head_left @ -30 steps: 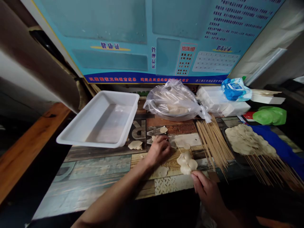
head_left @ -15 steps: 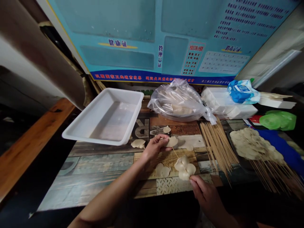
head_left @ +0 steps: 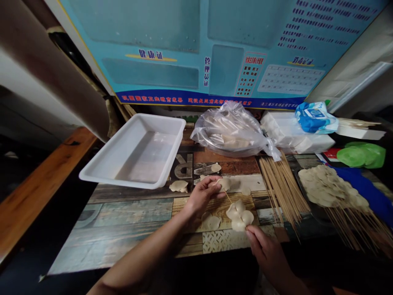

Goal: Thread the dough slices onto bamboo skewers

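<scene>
My right hand [head_left: 266, 246] grips the lower end of a thin wooden skewer [head_left: 227, 197], which carries several pale, round, floppy slices [head_left: 239, 216] bunched together. At the skewer's upper tip, my left hand [head_left: 205, 191] pinches another pale slice [head_left: 224, 184] between thumb and fingers, and the tip meets that slice. I cannot tell whether it is pierced through. Loose slices lie around: one [head_left: 211, 221] below my left hand, another [head_left: 178, 186] to its left, a small one [head_left: 216, 167] above it.
A white plastic tub [head_left: 167, 164] stands at the back left. Behind my hands sits a clear plastic bag [head_left: 230, 131] of pale slices. Bare skewers [head_left: 284, 188] lie to the right, beside a dark tray piled with skewered slices [head_left: 333, 186]. White boxes [head_left: 282, 129] and a blue packet [head_left: 316, 117] are at the back right.
My left hand has shifted slightly right and the slice in it has turned against the skewer tip. My right hand and the bunched slices have hardly moved.
</scene>
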Available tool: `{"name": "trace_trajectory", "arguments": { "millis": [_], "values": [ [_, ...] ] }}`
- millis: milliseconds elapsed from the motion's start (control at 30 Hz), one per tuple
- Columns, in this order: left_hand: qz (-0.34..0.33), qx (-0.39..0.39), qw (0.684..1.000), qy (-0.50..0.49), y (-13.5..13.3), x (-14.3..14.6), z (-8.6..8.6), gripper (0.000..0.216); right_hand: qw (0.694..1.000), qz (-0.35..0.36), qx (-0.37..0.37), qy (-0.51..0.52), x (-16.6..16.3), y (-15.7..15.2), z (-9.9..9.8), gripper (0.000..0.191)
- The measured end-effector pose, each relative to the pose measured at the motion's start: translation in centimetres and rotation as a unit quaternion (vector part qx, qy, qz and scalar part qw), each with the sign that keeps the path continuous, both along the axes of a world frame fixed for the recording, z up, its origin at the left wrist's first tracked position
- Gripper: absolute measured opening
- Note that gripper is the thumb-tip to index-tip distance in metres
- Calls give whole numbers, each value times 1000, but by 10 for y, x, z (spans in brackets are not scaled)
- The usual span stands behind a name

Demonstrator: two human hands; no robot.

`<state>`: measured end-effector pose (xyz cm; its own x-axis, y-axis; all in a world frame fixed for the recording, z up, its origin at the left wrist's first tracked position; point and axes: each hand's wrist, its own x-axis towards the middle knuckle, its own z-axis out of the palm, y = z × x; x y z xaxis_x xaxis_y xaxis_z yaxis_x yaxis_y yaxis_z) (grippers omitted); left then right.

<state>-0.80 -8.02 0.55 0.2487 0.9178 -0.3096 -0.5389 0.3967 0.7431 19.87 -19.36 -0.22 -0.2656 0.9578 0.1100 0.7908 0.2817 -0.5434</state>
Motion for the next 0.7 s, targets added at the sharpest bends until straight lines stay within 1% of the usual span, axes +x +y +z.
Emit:
{"name": "trace_trajectory", "arguments": {
  "millis": [267, 433, 567, 700],
  "values": [
    [-42, -46, 995, -72, 0, -1, -2, 29, 1000, -2, 26, 18, 0, 0, -1, 39],
    [-59, -53, 995, -64, -4, 2, -2, 29, 1000, -7, 25, 16, -1, 1, -1, 39],
    [-24, -42, 998, -38, -7, 5, -3, 30, 999, -9, 37, -1, 0, 1, 0, 40],
    [4, 5, 1000, -8, -8, 7, -9, 33, 998, -5, 66, -15, 0, 2, 1, 37]
  ]
}}
